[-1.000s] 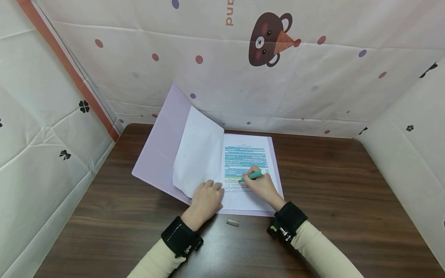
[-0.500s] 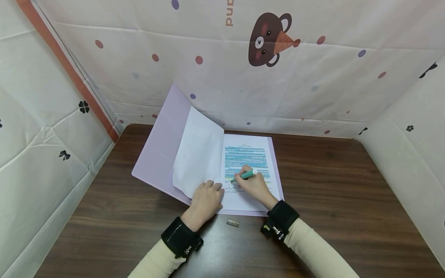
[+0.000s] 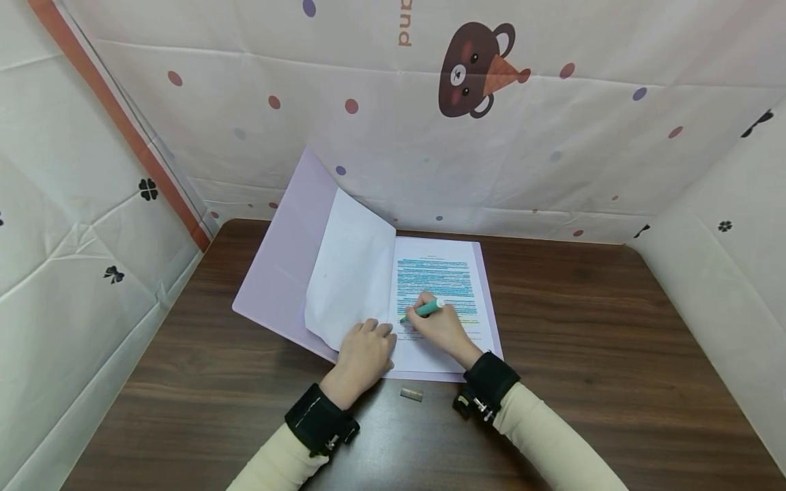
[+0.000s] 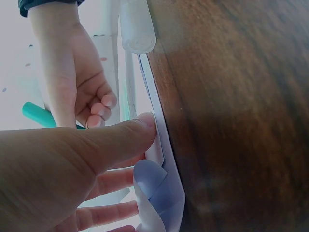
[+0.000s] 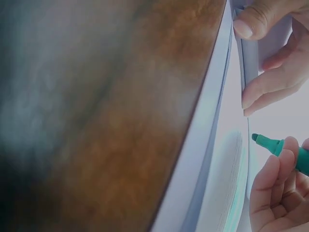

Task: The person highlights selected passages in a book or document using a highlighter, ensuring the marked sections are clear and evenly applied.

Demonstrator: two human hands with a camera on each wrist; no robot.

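Note:
A lilac folder (image 3: 279,252) lies open with a printed page (image 3: 442,354) on its right side. Blue-green highlighting covers much of the text, with some yellow lines below it. My right hand (image 3: 439,331) pinches a green highlighter (image 3: 430,307), its uncapped tip over the left end of a lower text line. The right wrist view shows the highlighter's dark tip (image 5: 254,137) and its barrel between the fingers. My left hand (image 3: 362,358) rests at the inner lower edge of the pages, thumb on the right page, fingers spread over the turned sheet (image 3: 353,266).
A small greyish translucent cap (image 3: 411,394) lies on the dark wooden table (image 3: 583,409) just in front of the folder. Patterned cloth walls (image 3: 368,136) stand behind and at both sides. The folder's left cover is raised at a slant toward the back wall.
My right hand has slid left across the page with the highlighter, from mid-line to the line's left end. The left hand and the folder have stayed put.

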